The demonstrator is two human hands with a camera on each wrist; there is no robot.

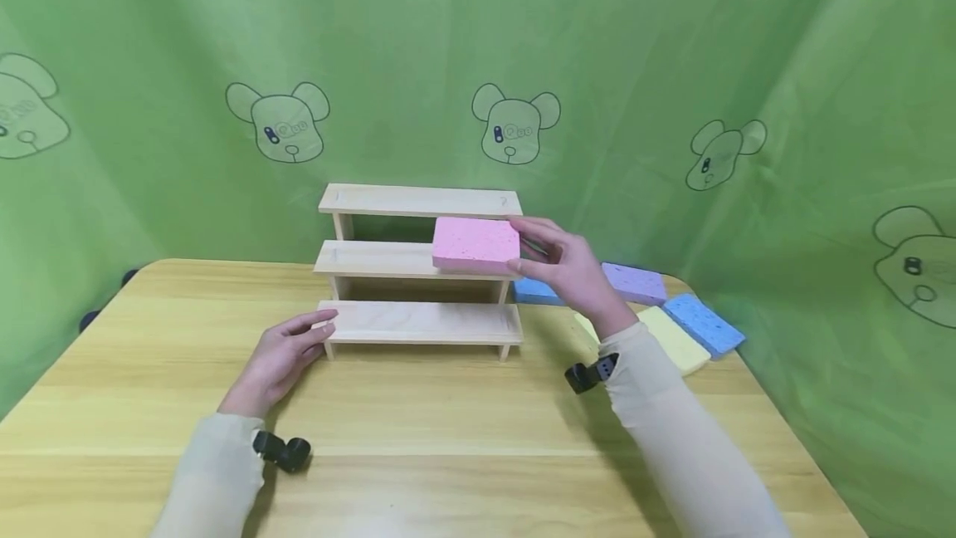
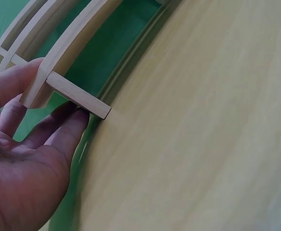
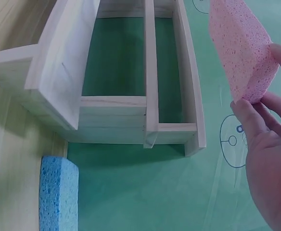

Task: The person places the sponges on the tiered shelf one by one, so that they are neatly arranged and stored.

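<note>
Head view: your right hand [image 1: 568,268] pinches the pink sponge [image 1: 475,244] at the middle shelf [image 1: 373,259]; your left hand [image 1: 287,347], fingers straight, steadies the rack [image 1: 418,322]. Four sponges [image 1: 675,339] wait behind your right hand.

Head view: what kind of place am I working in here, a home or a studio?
Probably a staged recording setup, not a home: a green cloth backdrop printed with bear heads surrounds a wooden table holding only a small stepped rack and coloured sponges.
</note>
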